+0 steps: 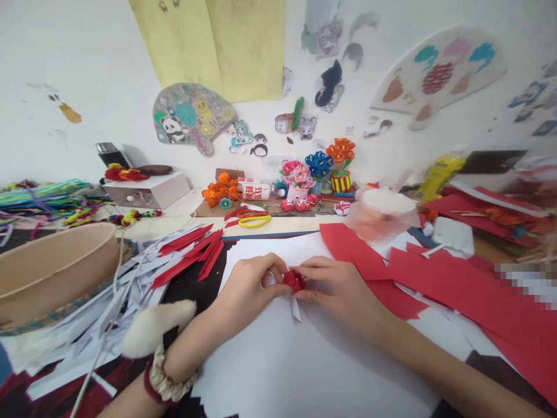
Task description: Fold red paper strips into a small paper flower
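Observation:
Between my two hands is a small red folded-paper ball (295,281) with a white paper strip (296,310) hanging from its underside. My left hand (256,283) pinches the ball's left side with thumb and fingertips. On the other side, my right hand (333,283) grips it with thumb below and fingers above. Both hands are over a stack of white paper (313,366). Folded red strips (211,259) lie to the left of my left hand. Beyond my right hand are red paper sheets (374,270).
White paper strips (100,325) heap at the left beside a beige oval basin (65,273). Yellow-handled scissors (255,221) lie on the ledge behind. Farther back stand flower pots (340,180) and finished-looking red-and-white paper balls (300,203). A plastic-wrapped tub (385,212) is at the right.

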Demonstrator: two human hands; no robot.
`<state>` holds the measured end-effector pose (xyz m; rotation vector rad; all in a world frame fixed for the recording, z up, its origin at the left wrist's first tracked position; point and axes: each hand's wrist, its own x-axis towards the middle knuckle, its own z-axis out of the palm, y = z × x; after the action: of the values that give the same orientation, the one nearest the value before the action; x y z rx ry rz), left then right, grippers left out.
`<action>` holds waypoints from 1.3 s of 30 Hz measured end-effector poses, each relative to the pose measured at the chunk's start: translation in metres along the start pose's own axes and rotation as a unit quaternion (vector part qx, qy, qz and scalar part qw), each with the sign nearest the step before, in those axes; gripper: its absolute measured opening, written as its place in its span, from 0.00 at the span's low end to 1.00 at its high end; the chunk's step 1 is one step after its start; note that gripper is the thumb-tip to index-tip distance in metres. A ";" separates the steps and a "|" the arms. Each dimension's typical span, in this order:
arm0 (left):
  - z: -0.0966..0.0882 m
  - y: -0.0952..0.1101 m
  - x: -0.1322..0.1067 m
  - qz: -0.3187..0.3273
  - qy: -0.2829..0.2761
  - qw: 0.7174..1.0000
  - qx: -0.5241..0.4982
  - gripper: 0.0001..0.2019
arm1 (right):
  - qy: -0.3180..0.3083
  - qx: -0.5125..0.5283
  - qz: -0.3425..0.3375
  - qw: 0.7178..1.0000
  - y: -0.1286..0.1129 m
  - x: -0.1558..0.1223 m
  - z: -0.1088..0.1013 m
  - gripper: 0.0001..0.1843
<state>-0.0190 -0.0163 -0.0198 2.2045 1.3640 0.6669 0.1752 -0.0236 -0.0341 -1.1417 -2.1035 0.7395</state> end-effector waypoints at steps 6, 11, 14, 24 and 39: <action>0.006 0.002 -0.002 -0.011 0.009 0.999 -0.044 0.07 | 0.011 0.010 0.007 1.000 0.002 -0.003 0.004 0.07; 0.008 0.001 -0.002 -0.007 0.006 0.997 -0.080 0.09 | 0.021 0.022 0.014 0.999 0.000 -0.003 0.000 0.11; 0.007 0.000 -0.002 -0.002 0.010 0.996 -0.084 0.12 | 0.006 0.052 0.016 0.998 0.003 0.000 -0.002 0.13; 0.008 0.003 -0.001 0.050 0.030 0.997 -0.053 0.06 | 0.054 0.076 -0.033 0.995 0.012 0.002 0.000 0.04; 0.009 0.004 -0.003 0.061 0.020 0.997 -0.031 0.06 | 0.060 0.038 -0.006 0.997 0.008 0.002 -0.002 0.08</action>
<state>-0.0118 -0.0222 -0.0246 2.2490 1.2184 0.7918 0.1800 -0.0176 -0.0386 -1.1024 -1.9647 0.7214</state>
